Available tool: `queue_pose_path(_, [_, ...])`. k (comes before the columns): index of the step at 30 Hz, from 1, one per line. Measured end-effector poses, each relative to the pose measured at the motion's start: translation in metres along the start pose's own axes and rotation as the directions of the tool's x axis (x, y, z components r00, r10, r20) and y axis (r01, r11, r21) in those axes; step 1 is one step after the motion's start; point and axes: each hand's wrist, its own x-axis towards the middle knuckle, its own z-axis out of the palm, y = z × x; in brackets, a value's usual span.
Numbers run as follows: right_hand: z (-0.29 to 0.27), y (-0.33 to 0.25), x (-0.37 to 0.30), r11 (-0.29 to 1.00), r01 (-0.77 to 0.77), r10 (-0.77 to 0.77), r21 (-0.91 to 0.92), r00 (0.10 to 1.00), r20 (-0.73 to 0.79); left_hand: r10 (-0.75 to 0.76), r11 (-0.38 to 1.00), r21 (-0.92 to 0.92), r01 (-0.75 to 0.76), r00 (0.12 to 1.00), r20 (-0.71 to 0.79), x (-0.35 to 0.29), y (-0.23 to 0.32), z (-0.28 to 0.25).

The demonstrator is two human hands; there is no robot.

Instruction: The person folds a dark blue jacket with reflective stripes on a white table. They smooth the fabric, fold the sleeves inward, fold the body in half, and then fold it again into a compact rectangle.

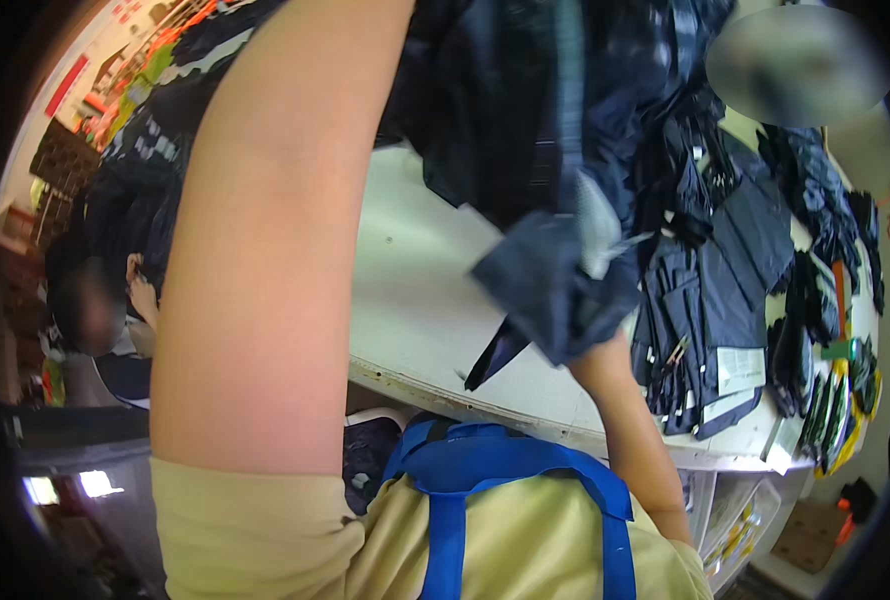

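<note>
My left forearm (265, 220) rises large through the left of the head view and leaves at the top edge, so the left hand is out of sight. A dark navy garment (505, 120) of thin, slightly shiny cloth hangs over the white table (415, 260), blurred by motion. At its lower end the cloth bunches around my right hand (597, 362), which grips it; the fingers are covered by the folds. A pale grey-white patch (597, 225) shows on the garment near that hand. A narrow dark strap (495, 355) dangles toward the table's near edge.
Dark folded garments (735, 240) with white labels lie to the right, and more dark pieces crowd the far right edge. Another person's hand (143, 295) shows at the left beside a dark heap (135, 210). Clear bins (745, 520) stand under the table at right.
</note>
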Motion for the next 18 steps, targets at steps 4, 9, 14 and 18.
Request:
queue_pose_path(4, [0.101,0.044,0.027,0.945,0.220,-0.196,-0.240,0.973,0.122,0.079,0.954,0.290,-0.069,0.997,-0.024,-0.168,-0.127,0.193])
queue_pose_path(9, [0.104,0.038,0.019,0.997,0.041,-0.043,0.060,0.998,0.039,-0.102,0.924,-0.233,0.304,0.781,0.616,-0.381,-0.164,0.115])
queue_pose_path(14, [0.125,0.081,-0.064,0.895,-0.445,0.435,-0.020,0.882,-0.180,-0.569,0.021,-0.236,0.971,0.206,0.796,-0.591,-0.196,-0.022])
queue_pose_path(18, [0.147,0.095,-0.056,0.866,-0.453,0.423,-0.211,0.890,-0.173,-0.060,0.340,-0.171,0.925,0.202,0.977,-0.585,-0.100,-0.053])
